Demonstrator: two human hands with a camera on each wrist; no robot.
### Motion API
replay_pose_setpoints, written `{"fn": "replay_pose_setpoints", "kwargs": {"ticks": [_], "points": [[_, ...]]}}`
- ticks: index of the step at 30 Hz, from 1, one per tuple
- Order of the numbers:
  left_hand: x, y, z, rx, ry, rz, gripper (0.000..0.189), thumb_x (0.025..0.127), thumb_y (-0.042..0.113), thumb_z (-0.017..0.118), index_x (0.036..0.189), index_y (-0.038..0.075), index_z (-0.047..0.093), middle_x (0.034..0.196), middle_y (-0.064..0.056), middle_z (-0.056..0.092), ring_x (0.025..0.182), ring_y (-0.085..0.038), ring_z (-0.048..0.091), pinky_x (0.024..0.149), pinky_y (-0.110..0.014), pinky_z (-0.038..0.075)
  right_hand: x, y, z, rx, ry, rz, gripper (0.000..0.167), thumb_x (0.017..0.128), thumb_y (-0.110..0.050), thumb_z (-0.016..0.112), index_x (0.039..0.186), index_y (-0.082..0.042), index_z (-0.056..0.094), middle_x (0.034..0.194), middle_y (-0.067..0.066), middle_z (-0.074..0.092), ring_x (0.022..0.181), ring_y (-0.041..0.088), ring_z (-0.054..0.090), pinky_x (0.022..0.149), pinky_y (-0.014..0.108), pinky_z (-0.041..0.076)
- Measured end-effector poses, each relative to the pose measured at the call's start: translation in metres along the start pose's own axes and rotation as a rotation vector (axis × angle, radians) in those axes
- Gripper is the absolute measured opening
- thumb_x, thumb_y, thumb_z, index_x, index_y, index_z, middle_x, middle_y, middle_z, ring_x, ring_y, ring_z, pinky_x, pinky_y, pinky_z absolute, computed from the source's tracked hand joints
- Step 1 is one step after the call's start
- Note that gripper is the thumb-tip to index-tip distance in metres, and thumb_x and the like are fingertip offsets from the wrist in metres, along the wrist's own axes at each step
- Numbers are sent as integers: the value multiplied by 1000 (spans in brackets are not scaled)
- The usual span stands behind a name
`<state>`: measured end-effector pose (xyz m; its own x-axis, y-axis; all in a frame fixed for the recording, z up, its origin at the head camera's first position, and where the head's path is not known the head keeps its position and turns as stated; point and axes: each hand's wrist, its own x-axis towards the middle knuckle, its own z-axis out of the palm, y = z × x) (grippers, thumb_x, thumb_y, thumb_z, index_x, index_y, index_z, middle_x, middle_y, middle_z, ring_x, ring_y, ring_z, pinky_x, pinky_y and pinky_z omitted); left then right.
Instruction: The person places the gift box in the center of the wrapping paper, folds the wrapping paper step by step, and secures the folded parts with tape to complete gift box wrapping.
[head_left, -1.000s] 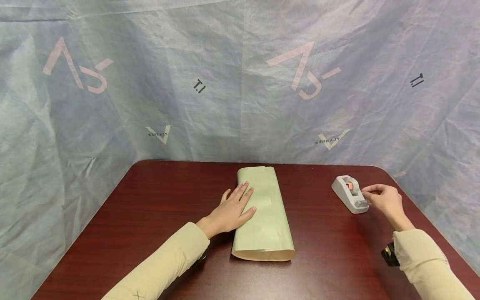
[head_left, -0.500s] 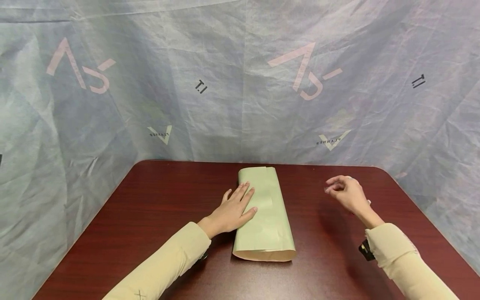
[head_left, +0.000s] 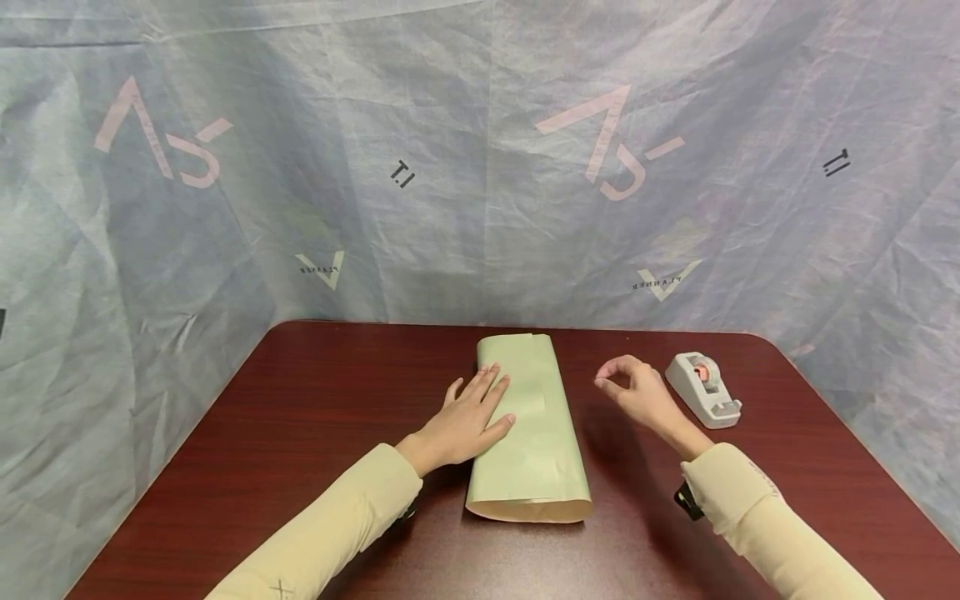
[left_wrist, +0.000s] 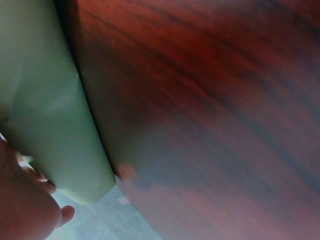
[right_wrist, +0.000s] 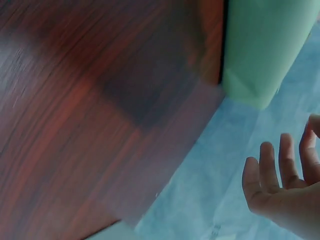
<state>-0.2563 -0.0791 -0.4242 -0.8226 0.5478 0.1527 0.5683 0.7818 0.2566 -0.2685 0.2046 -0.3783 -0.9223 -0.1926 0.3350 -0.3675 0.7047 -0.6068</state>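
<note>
A pale green sheet of paper (head_left: 540, 442), wrapped into a flat tube with open ends, lies lengthwise on the table. My left hand (head_left: 459, 423) rests on its left side with fingers spread. To the right of the paper, my right hand (head_left: 641, 396) is raised over the table, thumb and forefinger pinched together. The piece of clear tape between them is too thin to make out well. In the right wrist view the other fingers of that hand (right_wrist: 280, 175) stand apart, loosely bent. A white tape dispenser (head_left: 688, 385) sits behind and right of this hand.
The dark red wooden table (head_left: 322, 375) has rounded far corners. Grey printed cloth (head_left: 450, 233) hangs behind it and along both sides. A small black device (head_left: 688, 502) is strapped under the right cuff.
My right hand has left the tape dispenser's front end and moved left toward the paper, fingertips still pinched. The left hand and the paper have stayed in place.
</note>
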Motion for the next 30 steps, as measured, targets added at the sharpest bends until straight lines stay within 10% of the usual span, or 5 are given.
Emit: {"fn": "replay_pose_setpoints", "kwargs": {"ticks": [11, 30], "points": [[0, 1, -5, 66, -26, 14, 70, 93, 60, 19, 148, 17, 12, 155, -8, 2, 143, -23, 5, 108, -58, 10, 5, -20, 28, 307, -205, 76, 19, 90, -12, 56, 93, 6, 62, 118, 20, 49, 116, 31, 43, 94, 43, 34], [1, 2, -7, 81, -58, 6, 69, 92, 62, 20, 148, 24, 10, 155, -8, 1, 143, -24, 4, 108, -58, 7, 6, -30, 52, 276, -202, 179, 17, 90, -16, 57, 91, -1, 64, 131, 14, 37, 121, 33, 20, 92, 48, 30]]}}
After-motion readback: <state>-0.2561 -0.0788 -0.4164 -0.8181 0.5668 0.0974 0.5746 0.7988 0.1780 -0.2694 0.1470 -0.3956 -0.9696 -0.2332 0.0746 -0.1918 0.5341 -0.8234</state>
